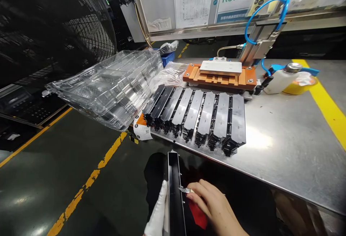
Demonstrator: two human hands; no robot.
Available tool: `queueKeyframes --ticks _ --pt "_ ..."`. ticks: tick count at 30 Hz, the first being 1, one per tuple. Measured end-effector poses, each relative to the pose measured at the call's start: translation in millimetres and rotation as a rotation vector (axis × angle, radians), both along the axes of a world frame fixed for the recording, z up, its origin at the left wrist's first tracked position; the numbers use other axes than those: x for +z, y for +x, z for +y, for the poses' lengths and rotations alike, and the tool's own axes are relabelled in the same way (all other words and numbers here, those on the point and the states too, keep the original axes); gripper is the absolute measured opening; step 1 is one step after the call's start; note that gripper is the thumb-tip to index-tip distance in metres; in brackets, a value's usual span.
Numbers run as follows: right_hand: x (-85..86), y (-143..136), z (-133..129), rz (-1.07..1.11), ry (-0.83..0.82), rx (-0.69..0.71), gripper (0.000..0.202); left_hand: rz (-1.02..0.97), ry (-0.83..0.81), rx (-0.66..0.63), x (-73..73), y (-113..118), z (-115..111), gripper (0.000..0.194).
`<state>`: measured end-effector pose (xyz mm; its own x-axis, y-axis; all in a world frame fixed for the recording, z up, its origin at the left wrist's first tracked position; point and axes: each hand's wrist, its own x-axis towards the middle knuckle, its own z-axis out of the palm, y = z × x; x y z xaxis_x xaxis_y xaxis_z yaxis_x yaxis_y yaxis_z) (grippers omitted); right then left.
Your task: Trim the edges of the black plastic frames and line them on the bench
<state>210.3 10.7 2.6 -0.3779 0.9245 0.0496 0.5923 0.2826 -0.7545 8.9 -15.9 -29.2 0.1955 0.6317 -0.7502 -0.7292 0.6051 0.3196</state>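
A long black plastic part (174, 192) with a hollow channel and small pegs along its right side is held upright over my lap. My left hand (159, 210), in a white glove, grips its left side; most of the fingers are hidden behind it. My bare right hand (208, 201) is closed on a small knife (185, 190), whose blade meets the right edge of the part. Beyond, several similar black parts (208, 111) stand in a row on the metal table (286, 145).
Stacked clear plastic trays (108, 84) stand at the left. Behind the row sits an orange fixture (220, 75) with a pneumatic cylinder and blue hose (247, 30). At the right back are a white bottle (282, 79) and a yellow tape roll (300, 84). A large fan (89, 16) fills the upper left.
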Motion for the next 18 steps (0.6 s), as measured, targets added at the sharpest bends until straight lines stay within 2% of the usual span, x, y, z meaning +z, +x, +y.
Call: queueKeyframes --ticks 5,11,18 --pt "-3.9 2.6 5.3 -0.031 0.006 -0.031 0.03 -0.004 -0.046 -0.028 2.3 -3.5 -7.7 0.028" --pt "-9.1 1.4 6.3 -0.052 -0.002 -0.076 0.035 -0.057 -0.101 -0.083 10.7 5.4 -12.8 0.029" --pt "-20.2 -0.3 10.6 -0.064 -0.082 -0.134 0.044 -0.079 -0.099 -0.092 17.4 2.6 -12.4 0.031"
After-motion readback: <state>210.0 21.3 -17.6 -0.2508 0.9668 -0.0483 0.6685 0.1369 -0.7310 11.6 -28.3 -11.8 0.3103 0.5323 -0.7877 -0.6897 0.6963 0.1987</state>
